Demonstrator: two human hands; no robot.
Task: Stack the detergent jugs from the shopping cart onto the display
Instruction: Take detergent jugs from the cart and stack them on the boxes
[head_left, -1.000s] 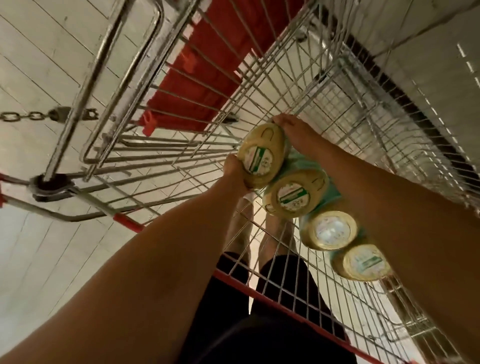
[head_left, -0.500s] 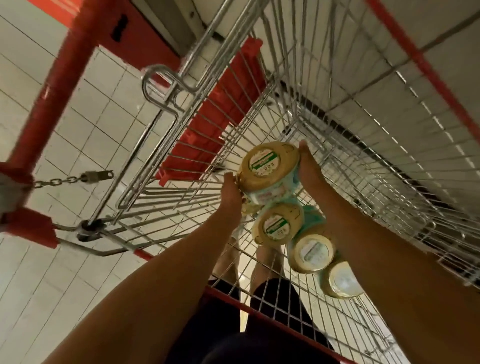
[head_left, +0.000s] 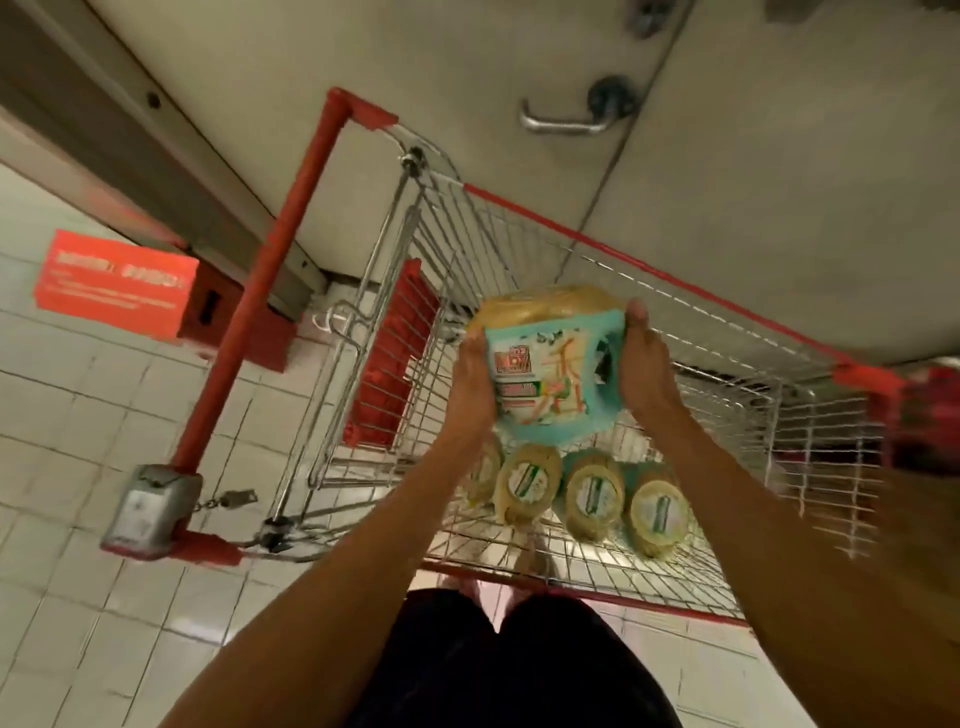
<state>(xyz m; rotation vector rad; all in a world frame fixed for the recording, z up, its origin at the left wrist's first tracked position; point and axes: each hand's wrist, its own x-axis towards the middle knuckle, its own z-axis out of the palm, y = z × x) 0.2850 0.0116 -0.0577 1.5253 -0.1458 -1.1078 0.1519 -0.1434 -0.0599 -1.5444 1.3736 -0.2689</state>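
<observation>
Held above silver wire shopping cart (head_left: 810, 415): teal plastic detergent jug (head_left: 553, 379).
The left hand (head_left: 470, 384) and right hand (head_left: 644, 369) grip its opposite sides; four yellow-capped jugs (head_left: 595, 493) sit below at the cart's near end.

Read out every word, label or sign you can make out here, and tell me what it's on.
Nothing can be read clearly.
Label on the held detergent jug: a red logo box and a green band, print blurred.
Round cap stickers on the jugs in the shopping cart: too small to read.
Red sign low on the left: pale lines of text, blurred.
</observation>
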